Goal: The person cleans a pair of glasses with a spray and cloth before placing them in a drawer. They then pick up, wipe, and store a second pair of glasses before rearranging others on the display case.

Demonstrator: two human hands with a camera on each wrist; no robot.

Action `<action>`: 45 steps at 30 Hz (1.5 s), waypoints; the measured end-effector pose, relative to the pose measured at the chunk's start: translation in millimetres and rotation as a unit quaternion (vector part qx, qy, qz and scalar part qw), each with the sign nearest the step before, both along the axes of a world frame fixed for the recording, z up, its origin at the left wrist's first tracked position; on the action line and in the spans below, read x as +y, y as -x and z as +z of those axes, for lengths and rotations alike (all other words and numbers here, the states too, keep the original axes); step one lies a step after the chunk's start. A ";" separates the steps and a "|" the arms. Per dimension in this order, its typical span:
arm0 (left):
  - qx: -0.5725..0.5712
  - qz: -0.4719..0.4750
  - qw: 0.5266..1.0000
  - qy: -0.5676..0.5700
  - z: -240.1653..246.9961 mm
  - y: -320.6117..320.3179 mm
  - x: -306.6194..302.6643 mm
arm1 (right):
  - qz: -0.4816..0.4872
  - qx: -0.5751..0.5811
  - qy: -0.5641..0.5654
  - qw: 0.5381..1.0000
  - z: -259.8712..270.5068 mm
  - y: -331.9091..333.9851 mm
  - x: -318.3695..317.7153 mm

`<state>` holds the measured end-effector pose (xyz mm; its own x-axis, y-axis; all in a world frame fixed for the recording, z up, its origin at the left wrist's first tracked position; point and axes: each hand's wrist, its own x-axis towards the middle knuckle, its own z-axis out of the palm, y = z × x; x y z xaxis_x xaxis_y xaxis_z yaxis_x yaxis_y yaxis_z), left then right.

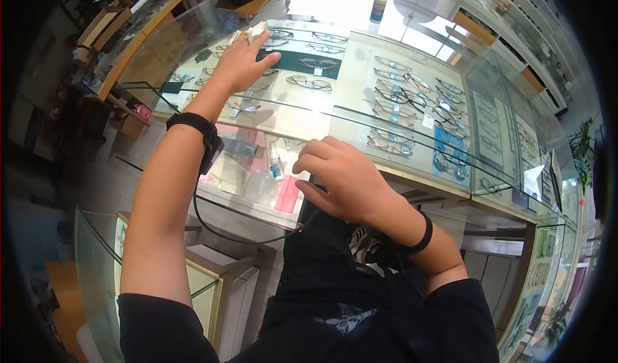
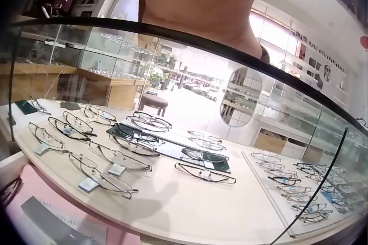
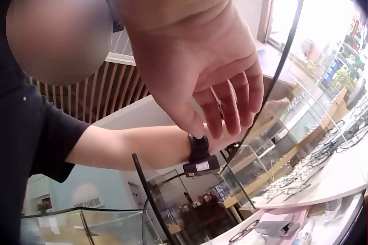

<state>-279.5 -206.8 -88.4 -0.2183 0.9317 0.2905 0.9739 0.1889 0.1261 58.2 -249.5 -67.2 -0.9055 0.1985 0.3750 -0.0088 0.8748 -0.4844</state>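
My left hand [image 1: 241, 66] is stretched out over the glass top of an eyeglass display case [image 1: 315, 108], its fingers extended over a crumpled white cloth [image 1: 259, 29]. In the left wrist view only the wrist and lower part of that hand show, above the glass edge. Below the glass lie several rows of eyeglasses [image 2: 205, 174], some with small tags. My right hand [image 1: 344, 179] hangs near the front edge of the case with loosely bent fingers, and nothing is in it. The right wrist view shows its bare palm [image 3: 195, 67].
A spray bottle [image 1: 378, 3] stands on the glass at the back. Under the front edge, an open drawer [image 1: 248, 211] holds a pink case [image 1: 287, 194] and a small bottle [image 1: 275, 163]. A cable [image 1: 225, 234] runs from the left wrist. Another glass case [image 1: 96, 247] is at the left.
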 end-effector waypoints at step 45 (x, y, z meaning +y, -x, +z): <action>-0.152 -0.174 0.822 0.520 40.6 -169.5 -29.3 | -0.596 -0.011 -0.181 0.782 -23.4 -250.7 200.7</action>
<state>-110.0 -236.1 -47.8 0.1994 0.6632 -0.7214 0.9449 0.0649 0.3208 308.9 -48.8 -90.7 -0.1655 0.7908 0.5893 0.9222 0.3358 -0.1916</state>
